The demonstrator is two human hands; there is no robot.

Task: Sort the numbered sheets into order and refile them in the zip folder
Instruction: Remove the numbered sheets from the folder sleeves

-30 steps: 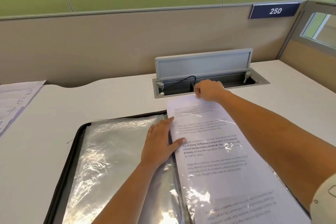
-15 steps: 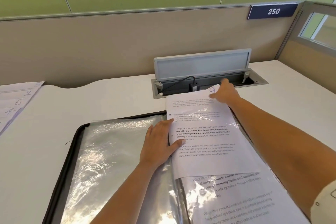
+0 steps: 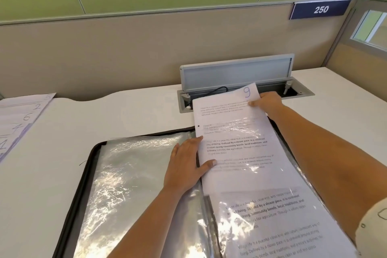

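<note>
Behind the folder (image 3: 88, 165) stands an open cable box (image 3: 236, 75); other numbered sheets (image 3: 18, 121) lie well to its left. The right hand (image 3: 268, 102) pinches the corner of sheet 9 (image 3: 234, 132). The left hand (image 3: 186, 163) presses flat on the folder. The sheet has slid farther out.

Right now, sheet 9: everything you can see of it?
Sheet 9 is white paper with printed paragraphs, a blue handwritten 9 at its top right corner and a dark dot near its left edge. It lies on the open folder's right half, partly under a glossy clear sleeve, top reaching over the cable box. The right hand pinches its top right corner; the left hand lies flat, thumb on its left edge.
</note>
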